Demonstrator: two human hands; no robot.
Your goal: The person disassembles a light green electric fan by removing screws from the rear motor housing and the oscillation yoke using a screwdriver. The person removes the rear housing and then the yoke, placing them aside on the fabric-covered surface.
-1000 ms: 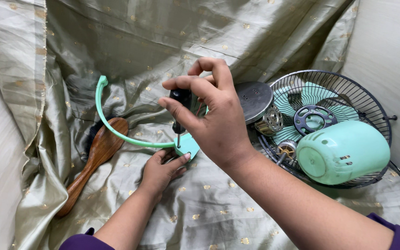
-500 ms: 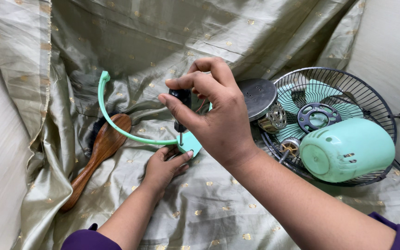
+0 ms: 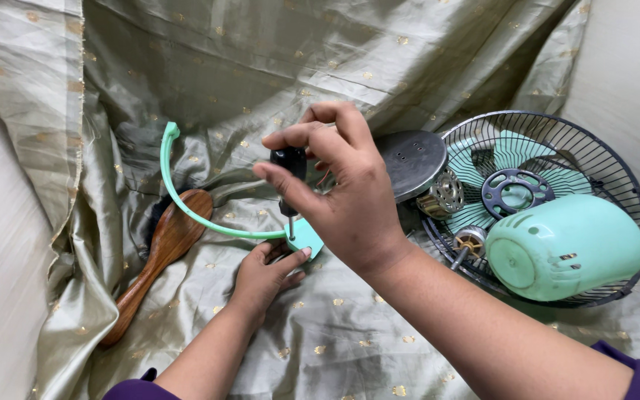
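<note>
We see a small screwdriver (image 3: 288,185) with a black handle and thin metal shaft standing upright, tip pointing down toward six o'clock onto a mint-green curved bracket (image 3: 209,215). Our right hand (image 3: 342,192) grips its handle between thumb and fingertips, while our left hand (image 3: 264,274), at six o'clock of the tip, pinches the bracket's flat end on the olive cloth (image 3: 335,326).

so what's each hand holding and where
Right hand grips the screwdriver by its black handle; left hand pins the flat end of the green curved bracket.
</note>
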